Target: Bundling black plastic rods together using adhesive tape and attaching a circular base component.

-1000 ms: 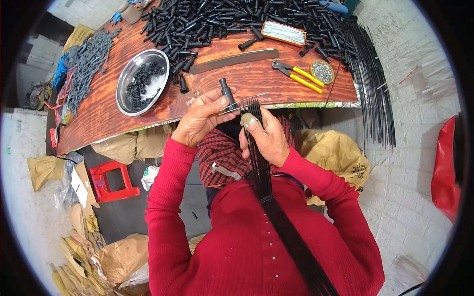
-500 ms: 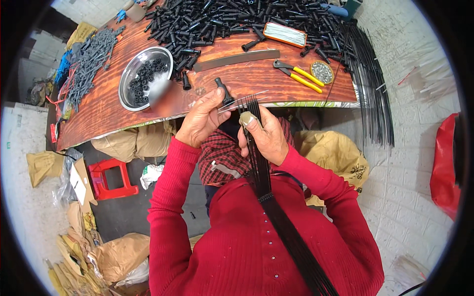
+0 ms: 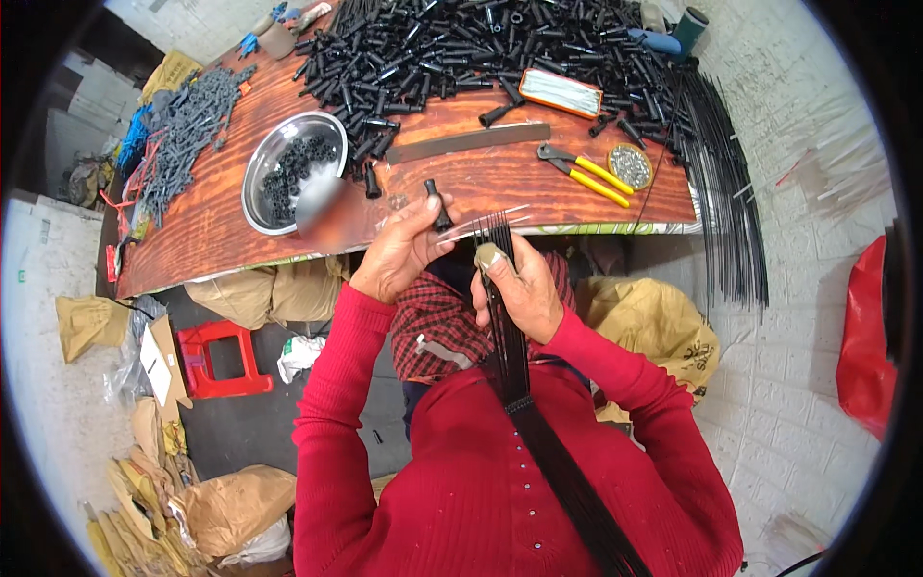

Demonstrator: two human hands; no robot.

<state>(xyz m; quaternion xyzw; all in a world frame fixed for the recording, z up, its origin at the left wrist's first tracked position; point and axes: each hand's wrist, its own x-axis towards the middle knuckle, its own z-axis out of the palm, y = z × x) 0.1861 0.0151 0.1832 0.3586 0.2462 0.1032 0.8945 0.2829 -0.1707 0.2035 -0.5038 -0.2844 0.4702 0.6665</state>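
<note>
Near the table's front edge, my left hand pinches a short black plastic tube with a flared end. Thin pale rods stretch from by these fingers toward the right hand; I cannot tell which hand bears them. In my right hand, closed around it, is a bundle of long thin black rods that fans out at the top and runs down across my red top. A tan cover sits on the right thumb. The hands are close together but apart.
On the wooden table lie a heap of black tubes, a steel bowl of small black rings, a flat metal bar, yellow-handled pliers, a dish of small metal pieces and grey parts. Black rods hang at right.
The whole view has shifted slightly, so the table appears lower. The black tube in my left hand stands a little more upright. Both hands keep their holds.
</note>
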